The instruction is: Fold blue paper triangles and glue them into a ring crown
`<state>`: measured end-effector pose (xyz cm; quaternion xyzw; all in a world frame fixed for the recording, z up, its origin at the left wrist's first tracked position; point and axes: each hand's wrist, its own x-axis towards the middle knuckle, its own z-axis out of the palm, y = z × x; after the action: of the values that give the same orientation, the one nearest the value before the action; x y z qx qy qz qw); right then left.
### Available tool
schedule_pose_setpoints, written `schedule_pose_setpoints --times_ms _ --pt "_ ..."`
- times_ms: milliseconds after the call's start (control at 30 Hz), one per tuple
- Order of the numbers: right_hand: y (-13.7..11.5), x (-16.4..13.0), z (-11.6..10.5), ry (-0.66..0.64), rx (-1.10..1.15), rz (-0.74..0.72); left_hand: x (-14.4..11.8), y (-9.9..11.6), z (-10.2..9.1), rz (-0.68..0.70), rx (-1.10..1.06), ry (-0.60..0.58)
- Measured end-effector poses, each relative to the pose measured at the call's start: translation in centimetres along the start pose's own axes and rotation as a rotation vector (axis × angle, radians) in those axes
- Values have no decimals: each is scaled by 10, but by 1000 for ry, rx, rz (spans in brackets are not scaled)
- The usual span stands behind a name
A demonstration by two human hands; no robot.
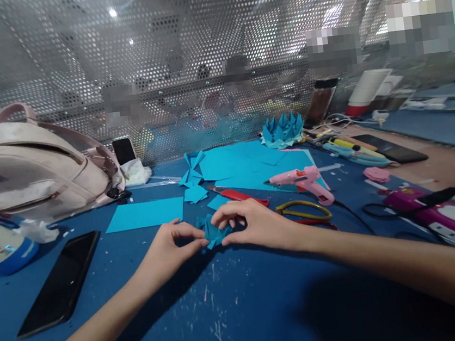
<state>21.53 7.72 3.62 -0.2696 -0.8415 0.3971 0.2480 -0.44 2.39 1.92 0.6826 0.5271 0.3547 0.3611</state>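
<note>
A small folded blue paper piece (pixel 213 232) is held just above the blue tabletop between both hands. The thumb and fingers of my left hand (pixel 178 243) pinch its left side. From the right, my right hand (pixel 254 225) curls its fingers and thumb round the other edge, hiding part of the folds. Right behind the hands lie a red utility knife (pixel 243 195) and more folded blue paper pieces (pixel 193 177). To the left is a flat blue paper rectangle (pixel 144 214). Yellow-handled scissors (pixel 304 209) rest beyond my right wrist.
A pink glue gun (pixel 304 179) lies on blue sheets (pixel 246 160) behind my right hand. Farther back stands a crown-like blue paper ring (pixel 283 130). A black phone (pixel 60 285) and a pink backpack (pixel 33 165) are on the left. A magenta power strip (pixel 438 215) sits at right.
</note>
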Motion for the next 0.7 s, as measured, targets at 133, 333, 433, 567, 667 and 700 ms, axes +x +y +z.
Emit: schedule_pose_setpoints --times_ms 133,333,433,567,667,700 --pt "1 0 0 -3 14 -8 -1 1 0 16 19 0" --pt "-1 1 0 -17 12 7 -1 1 1 9 31 -9" --pt "-2 0 0 -12 -61 -16 -1 0 0 1 40 1" --pt "-3 -1 -2 -7 -189 -116 0 1 -5 18 60 -3" --pt "-4 -2 -2 -11 -188 -135 1 3 -8 43 79 -20" --pt "-4 -2 -2 -14 -177 -134 0 3 -9 54 90 -27"
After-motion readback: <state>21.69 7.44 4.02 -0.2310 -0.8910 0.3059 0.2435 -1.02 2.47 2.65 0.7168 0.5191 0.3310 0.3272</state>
